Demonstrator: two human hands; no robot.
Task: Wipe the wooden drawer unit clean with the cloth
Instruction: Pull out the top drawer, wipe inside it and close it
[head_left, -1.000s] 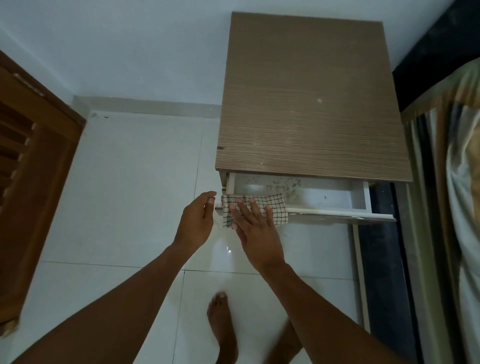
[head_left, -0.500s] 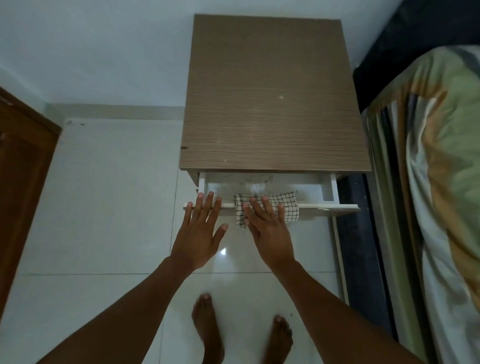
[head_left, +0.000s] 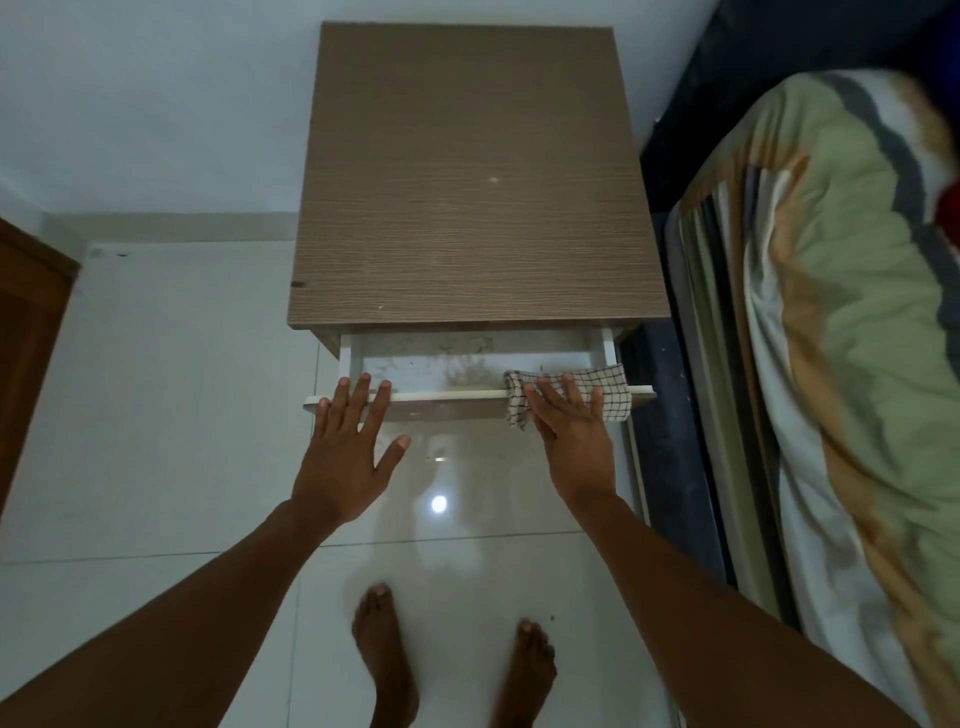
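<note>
I find nothing to read: no lettering on the brown wooden drawer unit (head_left: 475, 182) or the white black-checked cloth (head_left: 615, 387).

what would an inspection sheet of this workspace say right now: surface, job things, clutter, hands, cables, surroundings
surface: top of the wooden drawer unit is bare brown grain with a few pale specks
job's things: drawer is pulled open, with dark specks on its white floor; checked cloth is draped over the right end of its front edge
clutter: nothing seen
hands: left hand has straight fingers resting on the left end of the drawer front; right hand presses flat on the cloth
cables: nothing seen
surroundings: glossy white tiled floor; bed with striped bedding on the right; wooden door on the left; bare feet below
</note>
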